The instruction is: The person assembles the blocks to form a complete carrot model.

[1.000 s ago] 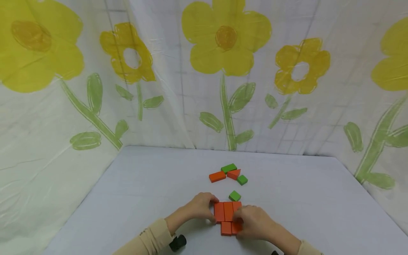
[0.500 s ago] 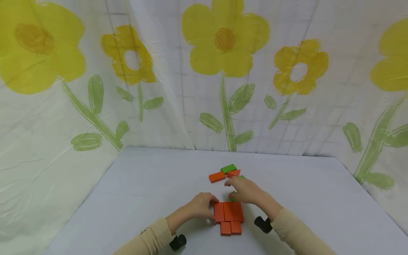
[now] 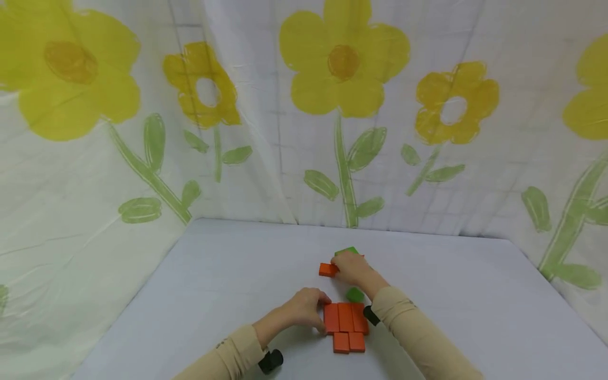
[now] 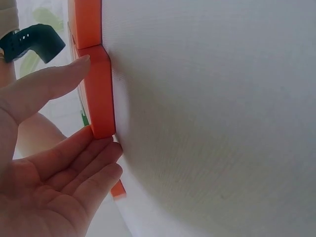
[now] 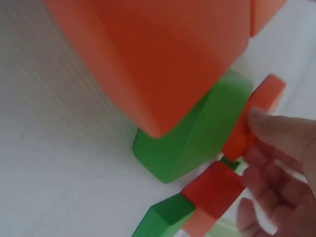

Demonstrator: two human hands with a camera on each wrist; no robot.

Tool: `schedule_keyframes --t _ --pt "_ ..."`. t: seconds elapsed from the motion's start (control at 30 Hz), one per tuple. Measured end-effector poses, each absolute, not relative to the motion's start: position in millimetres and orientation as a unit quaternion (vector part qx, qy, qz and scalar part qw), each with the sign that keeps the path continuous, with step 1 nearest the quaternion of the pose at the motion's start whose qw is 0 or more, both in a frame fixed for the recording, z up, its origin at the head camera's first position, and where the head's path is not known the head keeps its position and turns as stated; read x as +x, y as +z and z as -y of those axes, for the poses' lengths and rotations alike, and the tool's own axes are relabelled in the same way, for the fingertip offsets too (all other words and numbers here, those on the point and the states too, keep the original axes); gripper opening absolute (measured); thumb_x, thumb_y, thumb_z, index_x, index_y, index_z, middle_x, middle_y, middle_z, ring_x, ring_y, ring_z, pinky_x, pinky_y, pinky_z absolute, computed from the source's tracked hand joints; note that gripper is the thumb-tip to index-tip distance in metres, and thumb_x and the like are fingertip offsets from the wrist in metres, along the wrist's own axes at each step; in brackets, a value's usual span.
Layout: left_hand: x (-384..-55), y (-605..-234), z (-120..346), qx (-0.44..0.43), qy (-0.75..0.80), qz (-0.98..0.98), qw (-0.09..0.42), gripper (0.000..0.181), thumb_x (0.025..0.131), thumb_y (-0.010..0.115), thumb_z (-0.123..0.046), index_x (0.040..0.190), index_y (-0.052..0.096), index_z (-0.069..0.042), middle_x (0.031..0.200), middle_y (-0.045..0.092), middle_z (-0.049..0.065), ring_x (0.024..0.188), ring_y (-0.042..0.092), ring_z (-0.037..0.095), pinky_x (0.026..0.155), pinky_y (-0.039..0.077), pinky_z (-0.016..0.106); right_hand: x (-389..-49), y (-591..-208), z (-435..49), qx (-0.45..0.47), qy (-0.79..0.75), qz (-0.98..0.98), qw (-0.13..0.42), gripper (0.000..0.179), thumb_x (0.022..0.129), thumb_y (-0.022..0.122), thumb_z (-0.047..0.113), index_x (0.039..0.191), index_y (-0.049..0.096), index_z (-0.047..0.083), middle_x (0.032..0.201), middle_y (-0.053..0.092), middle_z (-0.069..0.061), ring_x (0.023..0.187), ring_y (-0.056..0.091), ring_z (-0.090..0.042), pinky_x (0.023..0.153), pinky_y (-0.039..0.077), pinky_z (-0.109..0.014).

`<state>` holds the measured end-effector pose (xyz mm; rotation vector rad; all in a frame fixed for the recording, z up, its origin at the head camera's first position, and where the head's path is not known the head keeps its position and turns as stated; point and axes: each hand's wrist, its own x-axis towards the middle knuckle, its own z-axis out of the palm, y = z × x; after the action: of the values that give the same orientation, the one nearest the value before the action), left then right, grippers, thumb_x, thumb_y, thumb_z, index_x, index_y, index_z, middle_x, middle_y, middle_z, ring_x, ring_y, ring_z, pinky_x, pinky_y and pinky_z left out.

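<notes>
Red-orange blocks lie flat together: three long ones side by side, including the left one (image 3: 331,318), and two short ones (image 3: 349,342) along their near side. My left hand (image 3: 304,309) rests against the left long block, thumb along its side and a forefinger at its far end, as the left wrist view shows. My right hand (image 3: 355,268) is at the loose orange block (image 3: 326,270) farther back; in the right wrist view the thumb presses one side and the fingers lie at the other. This hand hides part of that block.
A green block (image 3: 354,294) lies just beyond the assembled blocks. Another green block (image 3: 347,251) is behind my right hand. A red wedge (image 5: 215,187) and a small green block (image 5: 170,212) lie near it. A flowered sheet (image 3: 266,174) hangs behind the white table.
My right hand has left the red-orange blocks, moved away over the green blocks and reached the loose orange block. My left hand has stayed at the left block. The head view has shifted slightly.
</notes>
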<state>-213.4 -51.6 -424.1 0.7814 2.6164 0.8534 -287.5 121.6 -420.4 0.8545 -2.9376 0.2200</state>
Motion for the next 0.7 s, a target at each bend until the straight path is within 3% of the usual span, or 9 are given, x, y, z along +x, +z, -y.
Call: schedule_keyframes --t 0.13,0.4,0.7 --pt "-214 -425 52 0.273 0.293 -0.906 0.137 0.049 0.065 0.088 -0.010 0.109 0.068 -0.001 0.100 0.065 0.004 0.094 0.057 0.015 0.087 0.048 0.029 -281 -416 -125 0.253 0.070 0.965 0.014 0.019 0.079 0.073 0.006 0.074 0.055 0.007 0.065 0.049 -0.002 0.062 0.044 -0.017 0.057 0.041 -0.034" --pt "-214 -424 49 0.266 0.293 -0.906 0.150 0.049 0.066 0.087 -0.011 0.111 0.068 -0.001 0.100 0.065 0.003 0.096 0.058 0.015 0.090 0.047 0.031 -249 -401 -161 0.265 0.166 0.949 0.023 0.024 0.071 0.080 0.012 0.091 0.067 0.008 0.078 0.059 0.005 0.070 0.052 -0.013 0.061 0.045 -0.030" --pt "-213 -425 50 0.268 0.275 -0.913 0.139 0.050 0.066 0.087 -0.013 0.112 0.068 -0.003 0.102 0.065 0.003 0.100 0.058 0.019 0.091 0.047 0.034 -174 -391 -177 0.366 0.233 0.900 -0.037 0.027 0.070 0.081 0.014 0.095 0.069 0.011 0.083 0.057 0.017 0.072 0.053 -0.006 0.063 0.046 -0.021"
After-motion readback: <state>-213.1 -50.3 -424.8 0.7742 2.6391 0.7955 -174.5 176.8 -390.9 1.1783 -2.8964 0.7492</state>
